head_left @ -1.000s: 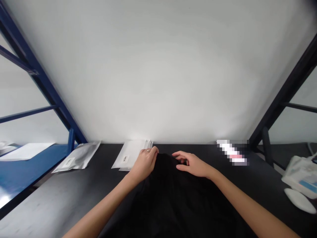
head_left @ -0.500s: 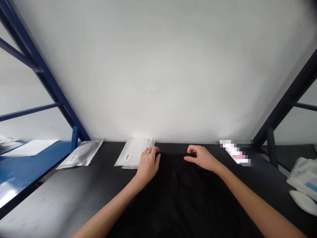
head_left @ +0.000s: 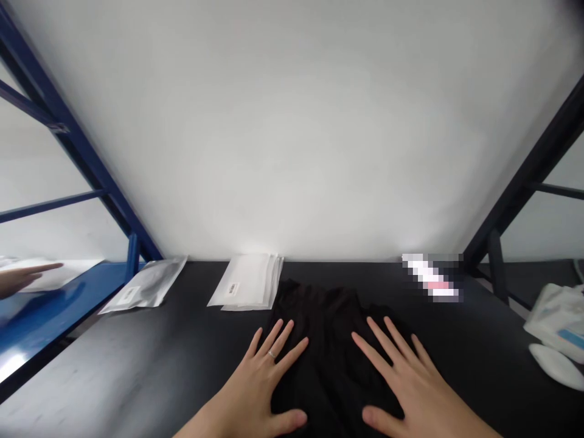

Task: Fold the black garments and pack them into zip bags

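A black cloth garment (head_left: 326, 340) lies spread on the black tabletop (head_left: 182, 353), its far edge wrinkled; its exact kind cannot be made out. My left hand (head_left: 260, 383), with a ring on one finger, rests flat at the garment's left side, fingers spread. On the other side, my right hand (head_left: 406, 383) also lies with fingers spread, over the garment's right part. Neither hand grips anything. Beyond my left hand sits a small stack of white plastic packets (head_left: 249, 281), the top one bearing a barcode label.
Farther left lies a silvery plastic bag (head_left: 148, 285) with a label. A pixelated phone-like object (head_left: 431, 278) is at the back right. White packs (head_left: 559, 319) and a white oval object (head_left: 556, 366) sit at the right edge. Another person's hand (head_left: 27, 277) reaches over the blue table (head_left: 86, 289).
Both my hands have drawn back from the garment's far edge towards me and flattened, fingers now spread. The garment's far edge is uncovered. Another person's hand has appeared at the left.
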Demonstrator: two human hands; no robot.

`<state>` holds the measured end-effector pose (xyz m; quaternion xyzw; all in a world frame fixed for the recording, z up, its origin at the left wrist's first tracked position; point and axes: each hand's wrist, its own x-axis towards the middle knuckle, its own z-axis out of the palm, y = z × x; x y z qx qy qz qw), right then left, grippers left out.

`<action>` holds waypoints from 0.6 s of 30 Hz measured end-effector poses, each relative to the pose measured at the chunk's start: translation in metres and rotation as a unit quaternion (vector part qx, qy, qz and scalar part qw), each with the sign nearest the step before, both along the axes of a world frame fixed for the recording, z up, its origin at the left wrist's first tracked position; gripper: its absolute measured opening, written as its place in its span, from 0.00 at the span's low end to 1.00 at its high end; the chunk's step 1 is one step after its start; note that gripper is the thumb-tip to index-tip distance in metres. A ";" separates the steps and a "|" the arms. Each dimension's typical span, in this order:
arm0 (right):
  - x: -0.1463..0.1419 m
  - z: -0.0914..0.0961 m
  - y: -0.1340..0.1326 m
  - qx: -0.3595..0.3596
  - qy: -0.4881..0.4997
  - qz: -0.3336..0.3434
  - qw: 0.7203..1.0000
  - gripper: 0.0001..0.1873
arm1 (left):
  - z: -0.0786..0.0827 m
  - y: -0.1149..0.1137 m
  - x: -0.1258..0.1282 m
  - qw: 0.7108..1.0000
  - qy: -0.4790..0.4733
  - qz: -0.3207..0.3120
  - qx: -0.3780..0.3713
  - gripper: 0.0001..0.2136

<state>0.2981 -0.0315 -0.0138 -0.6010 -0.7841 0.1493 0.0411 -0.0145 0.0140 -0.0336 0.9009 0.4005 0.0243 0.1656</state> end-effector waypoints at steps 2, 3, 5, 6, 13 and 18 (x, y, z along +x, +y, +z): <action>0.010 -0.013 -0.003 -0.028 -0.021 -0.018 0.999 0.53 | -0.003 0.000 -0.003 1.000 -0.004 0.008 -0.008 0.50; 0.015 -0.019 -0.003 -0.030 -0.025 -0.023 0.999 0.55 | -0.004 0.000 -0.004 1.000 -0.006 0.011 -0.009 0.51; 0.024 -0.028 0.000 -0.019 -0.028 -0.022 0.999 0.58 | -0.006 0.001 -0.006 1.000 -0.007 0.011 -0.006 0.53; 0.028 -0.032 0.001 -0.011 -0.029 -0.018 0.999 0.58 | -0.007 0.001 -0.007 1.000 -0.007 0.009 -0.003 0.54; 0.038 -0.034 0.002 0.019 -0.021 0.013 1.000 0.58 | -0.005 0.004 -0.006 1.000 0.004 0.009 -0.002 0.56; 0.045 -0.046 0.001 0.056 -0.032 0.020 0.998 0.57 | -0.010 -0.003 -0.011 0.999 -0.036 0.001 0.038 0.44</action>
